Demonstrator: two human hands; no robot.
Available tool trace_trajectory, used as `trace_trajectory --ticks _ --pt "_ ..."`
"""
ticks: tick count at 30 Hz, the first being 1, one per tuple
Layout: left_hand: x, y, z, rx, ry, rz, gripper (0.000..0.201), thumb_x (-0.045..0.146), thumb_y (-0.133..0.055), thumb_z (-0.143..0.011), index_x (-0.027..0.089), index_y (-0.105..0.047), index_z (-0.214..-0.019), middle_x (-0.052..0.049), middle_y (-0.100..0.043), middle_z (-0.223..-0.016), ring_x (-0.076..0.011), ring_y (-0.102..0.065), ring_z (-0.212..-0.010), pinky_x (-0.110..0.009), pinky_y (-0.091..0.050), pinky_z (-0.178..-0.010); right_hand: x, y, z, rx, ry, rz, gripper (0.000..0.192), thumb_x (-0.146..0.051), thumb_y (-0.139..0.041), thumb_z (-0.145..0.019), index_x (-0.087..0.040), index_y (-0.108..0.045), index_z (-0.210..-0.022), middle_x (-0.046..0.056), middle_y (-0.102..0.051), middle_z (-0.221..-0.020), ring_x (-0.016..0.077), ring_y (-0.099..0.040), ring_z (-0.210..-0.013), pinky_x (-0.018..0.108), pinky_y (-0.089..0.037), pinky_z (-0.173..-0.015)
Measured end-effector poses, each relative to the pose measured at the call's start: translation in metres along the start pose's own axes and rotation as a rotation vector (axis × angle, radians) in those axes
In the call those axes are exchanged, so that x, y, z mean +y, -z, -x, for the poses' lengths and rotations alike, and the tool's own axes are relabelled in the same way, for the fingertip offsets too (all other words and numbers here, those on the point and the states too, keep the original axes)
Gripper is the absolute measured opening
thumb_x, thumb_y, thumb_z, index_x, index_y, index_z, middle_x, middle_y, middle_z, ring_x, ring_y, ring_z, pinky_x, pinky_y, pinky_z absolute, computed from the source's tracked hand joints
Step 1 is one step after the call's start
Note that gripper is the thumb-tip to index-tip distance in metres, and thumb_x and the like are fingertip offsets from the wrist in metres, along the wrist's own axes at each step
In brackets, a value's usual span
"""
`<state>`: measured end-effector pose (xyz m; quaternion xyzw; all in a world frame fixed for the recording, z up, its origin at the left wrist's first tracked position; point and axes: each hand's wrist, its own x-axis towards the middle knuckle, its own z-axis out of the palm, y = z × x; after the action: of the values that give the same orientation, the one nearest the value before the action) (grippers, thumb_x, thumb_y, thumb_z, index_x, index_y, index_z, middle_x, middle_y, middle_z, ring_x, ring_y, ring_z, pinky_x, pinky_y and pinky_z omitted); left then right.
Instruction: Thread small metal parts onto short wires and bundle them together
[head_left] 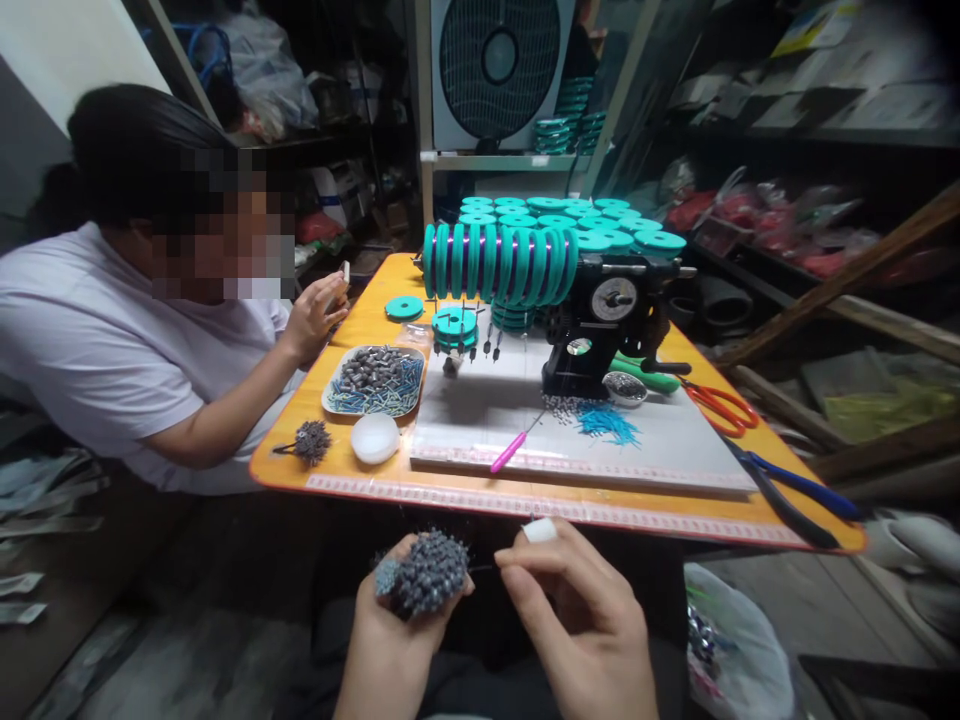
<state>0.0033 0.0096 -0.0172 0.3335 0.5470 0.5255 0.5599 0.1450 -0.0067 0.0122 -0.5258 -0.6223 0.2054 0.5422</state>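
My left hand (394,630) is wrapped round a thick bunch of small dark grey pieces (431,572), with a lighter blue-grey patch at its left side. To its right, my right hand (577,610) has thumb and forefinger pinched together, with white tape round one finger. A thin strand (482,568) shows between the bunch and those fingertips; its far end is hidden. Both hands are in front of the table's near edge. On the table (292,465) lies a similar dark bunch (311,442), beside a small white bowl (375,438).
A black winding machine (600,330) carries a row of green spools (499,262). A tray (326,400) holds grey and blue pieces. A pink-handled tool (508,453), orange-handled scissors (724,408) and blue-handled pliers (802,490) lie about. Another person (150,330) sits at left; a bag-lined bin (739,640) stands low right.
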Motion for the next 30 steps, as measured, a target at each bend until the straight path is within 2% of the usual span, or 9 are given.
trace_trajectory --ticks 3,8,13,15,17,20,22,26,30 --pt "-0.005 0.004 -0.009 -0.015 -0.142 -0.038 0.038 0.043 -0.090 -0.055 0.015 -0.067 -0.061 -0.004 -0.061 -0.060 -0.0122 -0.052 -0.052 -0.020 -0.037 -0.043 -0.005 0.002 0.000 -0.014 0.043 0.045 0.011 -0.015 -0.064 -0.089 -0.017 -0.074 -0.090 0.004 -0.064 -0.078 0.0071 -0.061 -0.072 0.013 -0.049 -0.059" --pt "0.006 0.009 -0.008 -0.266 -0.323 -0.203 0.010 0.017 -0.078 -0.070 0.019 -0.072 -0.063 -0.003 -0.065 -0.065 -0.0140 -0.059 -0.062 -0.021 -0.047 -0.060 -0.008 0.002 -0.002 -0.034 0.018 0.080 0.011 -0.016 -0.063 -0.090 -0.018 -0.074 -0.087 0.003 -0.062 -0.074 0.0055 -0.058 -0.066 0.013 -0.045 -0.056" --pt "0.017 0.005 0.006 -0.095 -0.366 -0.312 0.003 0.021 -0.077 -0.070 0.022 -0.075 -0.071 -0.001 -0.068 -0.066 -0.0140 -0.062 -0.060 -0.022 -0.047 -0.063 -0.008 0.000 -0.001 -0.061 0.016 0.108 0.014 -0.016 -0.060 -0.090 -0.015 -0.071 -0.081 0.003 -0.059 -0.072 0.0053 -0.053 -0.063 0.013 -0.041 -0.053" --pt "0.017 0.001 0.009 -0.053 -0.324 -0.304 0.010 0.026 -0.077 -0.071 0.021 -0.071 -0.066 -0.002 -0.067 -0.065 -0.0144 -0.063 -0.061 -0.022 -0.047 -0.064 -0.006 -0.002 0.001 -0.073 -0.014 0.112 0.017 -0.017 -0.059 -0.091 -0.015 -0.069 -0.079 0.003 -0.058 -0.071 0.0043 -0.050 -0.059 0.013 -0.038 -0.051" --pt "0.016 -0.002 0.011 -0.037 -0.217 -0.216 0.025 0.036 -0.080 -0.070 0.019 -0.064 -0.060 -0.002 -0.063 -0.059 -0.0139 -0.060 -0.058 -0.023 -0.047 -0.062 -0.004 -0.004 0.003 -0.076 -0.046 0.111 0.019 -0.019 -0.058 -0.093 -0.014 -0.068 -0.078 0.002 -0.058 -0.070 0.0032 -0.047 -0.055 0.014 -0.036 -0.049" --pt "0.012 -0.006 0.012 0.013 0.040 -0.011 0.044 0.049 -0.089 -0.057 0.016 -0.065 -0.072 -0.002 -0.062 -0.060 -0.0121 -0.054 -0.056 -0.023 -0.045 -0.056 -0.001 -0.006 0.005 -0.060 -0.053 0.107 0.019 -0.019 -0.058 -0.093 -0.014 -0.068 -0.078 0.002 -0.059 -0.070 0.0029 -0.047 -0.055 0.013 -0.039 -0.050" --pt "0.011 -0.008 0.013 0.021 0.168 0.090 0.054 0.050 -0.093 -0.051 0.014 -0.064 -0.080 -0.001 -0.060 -0.061 -0.0086 -0.049 -0.052 -0.019 -0.038 -0.049 0.000 -0.007 0.006 -0.050 -0.048 0.086 0.018 -0.019 -0.059 -0.093 -0.014 -0.069 -0.078 0.003 -0.060 -0.071 0.0039 -0.051 -0.058 0.012 -0.042 -0.052" --pt "0.019 -0.013 0.015 -0.010 0.252 0.211 0.058 0.049 -0.095 -0.048 0.012 -0.057 -0.072 0.006 -0.045 -0.053 -0.0002 -0.031 -0.047 -0.012 -0.023 -0.044 0.001 -0.007 0.006 -0.030 -0.027 0.046 0.015 -0.018 -0.060 -0.092 -0.016 -0.072 -0.082 0.003 -0.063 -0.075 0.0059 -0.059 -0.068 0.011 -0.047 -0.056" --pt "0.030 -0.015 0.016 0.035 0.277 0.245 0.062 0.047 -0.097 -0.040 0.013 -0.058 -0.073 0.006 -0.049 -0.060 0.0005 -0.033 -0.050 -0.012 -0.025 -0.046 0.003 -0.004 0.006 -0.010 0.037 0.104 0.009 -0.016 -0.065 -0.089 -0.018 -0.073 -0.086 0.002 -0.066 -0.077 0.0054 -0.061 -0.074 0.011 -0.051 -0.064"
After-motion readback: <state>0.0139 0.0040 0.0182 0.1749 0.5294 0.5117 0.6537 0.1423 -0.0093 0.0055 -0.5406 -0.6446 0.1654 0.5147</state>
